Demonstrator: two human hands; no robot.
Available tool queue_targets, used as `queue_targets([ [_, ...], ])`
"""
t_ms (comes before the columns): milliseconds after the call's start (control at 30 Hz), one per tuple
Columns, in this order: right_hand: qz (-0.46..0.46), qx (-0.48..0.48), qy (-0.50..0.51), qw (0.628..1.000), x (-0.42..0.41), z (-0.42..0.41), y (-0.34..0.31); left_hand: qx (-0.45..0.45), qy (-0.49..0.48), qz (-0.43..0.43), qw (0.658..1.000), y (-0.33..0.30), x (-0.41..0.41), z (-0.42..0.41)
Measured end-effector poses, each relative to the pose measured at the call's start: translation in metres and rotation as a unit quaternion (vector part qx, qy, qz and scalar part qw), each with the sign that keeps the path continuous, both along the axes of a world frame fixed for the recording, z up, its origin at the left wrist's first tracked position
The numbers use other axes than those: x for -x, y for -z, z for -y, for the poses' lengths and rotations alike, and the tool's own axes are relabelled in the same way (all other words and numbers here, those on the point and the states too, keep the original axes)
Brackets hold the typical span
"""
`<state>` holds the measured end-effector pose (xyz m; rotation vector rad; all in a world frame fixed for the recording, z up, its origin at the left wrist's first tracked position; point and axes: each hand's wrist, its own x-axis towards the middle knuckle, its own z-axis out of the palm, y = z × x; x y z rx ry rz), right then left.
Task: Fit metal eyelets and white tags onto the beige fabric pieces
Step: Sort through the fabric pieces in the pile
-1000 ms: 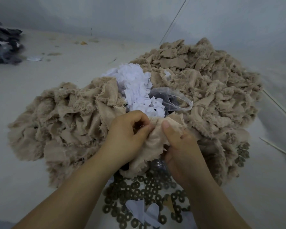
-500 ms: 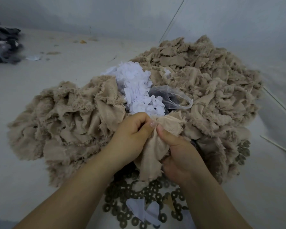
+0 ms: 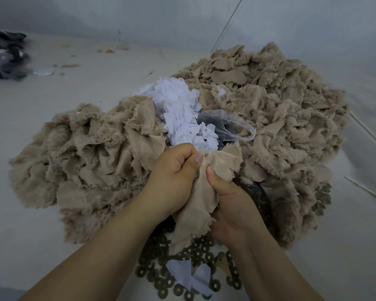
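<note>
Above the eyelets (image 3: 161, 276), left hand (image 3: 174, 177) and right hand (image 3: 230, 205) pinch one fabric piece (image 3: 204, 192), apparently seating an eyelet; next, a white tag (image 3: 182, 118).

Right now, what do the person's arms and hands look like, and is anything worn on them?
Both forearms are bare, with no sleeves in view. The left hand and right hand wear no gloves, rings, watch or bracelet. The thumbnails are short and unpainted.
</note>
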<state>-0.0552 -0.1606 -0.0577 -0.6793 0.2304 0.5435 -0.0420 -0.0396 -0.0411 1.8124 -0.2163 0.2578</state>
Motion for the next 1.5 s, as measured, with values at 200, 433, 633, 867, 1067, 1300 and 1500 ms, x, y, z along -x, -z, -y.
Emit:
queue_targets([
  [200, -0.032, -0.063, -0.013, 0.997, 0.005, -0.005, 0.008, -0.021, -0.012, 0.023, 0.999, 0.003, 0.002, 0.003],
  [433, -0.017, -0.027, -0.005, 0.999, 0.007, -0.005, 0.011, -0.031, -0.011, 0.053, 0.998, 0.009, 0.006, 0.004],
  [633, 0.038, 0.015, 0.027, 0.999, 0.002, 0.002, 0.012, -0.026, -0.023, 0.005, 0.999, 0.004, -0.001, 0.003],
  [867, 0.177, 0.17, 0.062, 0.967, 0.003, 0.005, 0.011, 0.063, -0.016, -0.007, 0.998, 0.004, 0.002, -0.007],
  [1067, 0.18, 0.189, 0.072, 0.963, 0.004, 0.01, 0.006, -0.057, 0.022, 0.053, 0.997, 0.012, 0.01, -0.019],
  [1300, 0.117, 0.105, 0.062, 0.986, 0.007, 0.005, 0.005, 0.113, 0.009, -0.055, 0.992, 0.008, 0.012, -0.014],
  [1500, 0.122, 0.111, 0.067, 0.984, 0.009, 0.0, 0.004, 0.119, 0.022, -0.056, 0.991, 0.008, 0.011, -0.01],
])
